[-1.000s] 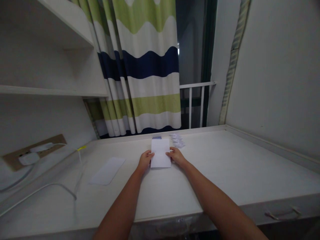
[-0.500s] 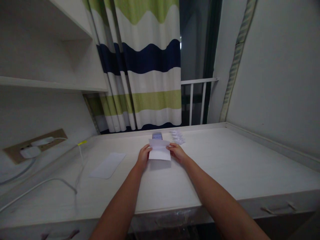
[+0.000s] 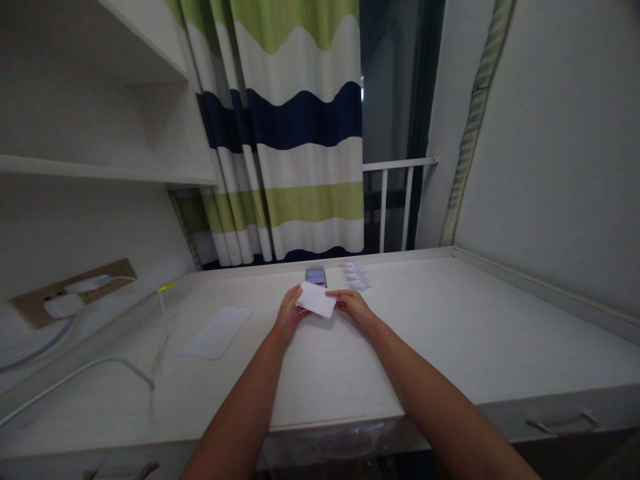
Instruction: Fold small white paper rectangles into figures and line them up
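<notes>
White worktop (image 3: 425, 340): we have a folded white paper sheet (image 3: 315, 300) tilted between both hands, just in front of a phone (image 3: 316, 276). Small folded paper pieces (image 3: 356, 275) lie beside the phone. Left grip (image 3: 291, 312) closed on the sheet's left edge; right grip (image 3: 351, 304) pinching its right corner.

Your white desk (image 3: 475, 333) stands under a shelf (image 3: 100, 113), beside a striped curtain (image 3: 305, 113) and a dark window (image 3: 387, 87).
</notes>
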A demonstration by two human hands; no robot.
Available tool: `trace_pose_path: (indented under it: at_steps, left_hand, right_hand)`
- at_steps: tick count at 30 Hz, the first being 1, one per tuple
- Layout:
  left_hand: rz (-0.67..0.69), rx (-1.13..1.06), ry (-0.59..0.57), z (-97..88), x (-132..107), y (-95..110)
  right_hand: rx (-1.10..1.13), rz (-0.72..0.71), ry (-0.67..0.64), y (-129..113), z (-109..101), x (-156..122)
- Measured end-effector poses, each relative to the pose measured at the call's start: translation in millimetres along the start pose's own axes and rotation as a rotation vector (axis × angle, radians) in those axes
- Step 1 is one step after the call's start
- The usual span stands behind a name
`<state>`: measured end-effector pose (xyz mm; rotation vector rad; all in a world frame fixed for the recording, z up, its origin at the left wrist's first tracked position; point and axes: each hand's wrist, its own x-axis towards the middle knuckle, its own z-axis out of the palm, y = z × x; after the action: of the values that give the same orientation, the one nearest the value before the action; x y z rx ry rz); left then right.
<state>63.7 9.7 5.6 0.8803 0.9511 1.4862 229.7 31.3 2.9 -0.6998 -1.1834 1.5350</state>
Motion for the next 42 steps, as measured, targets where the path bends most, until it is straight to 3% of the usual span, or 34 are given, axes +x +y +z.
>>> trace_pose_path:
  at_steps: [5,8,11,14,17,20,23,42]
  left_hand:
    - [0.013,0.077,-0.067,2.0,0.3,-6.8]
    - [0.08,0.081,-0.002,0.2,3.7,-9.6]
    - [0.137,0.156,0.061,-1.0,5.0,-9.6]
    - [0.146,0.259,-0.05,1.8,1.0,-8.1]
    - [0.137,0.287,-0.186,5.9,-4.2,-6.8]
    - [0.121,0.299,-0.159,6.0,-4.2,-7.2]
    - [0.084,0.319,-0.118,2.4,0.6,-10.0]
    - [0.131,0.421,-0.197,-2.2,6.5,-16.1]
  right_hand:
    - [0.015,-0.025,-0.056,3.6,-1.3,0.9]
    - [-0.021,-0.014,-0.084,4.1,-1.0,0.6]
    - [-0.074,-0.041,-0.013,3.2,-1.5,0.8]
    - [-0.145,-0.039,0.055,4.0,-2.8,1.9]
    - [-0.219,-0.027,-0.04,7.8,-4.0,3.1]
    - [-0.203,-0.023,-0.109,10.9,-4.1,3.4]
    - [-0.15,-0.007,-0.068,10.6,-3.1,2.9]
    - [-0.203,0.02,-0.012,8.7,0.8,-0.2]
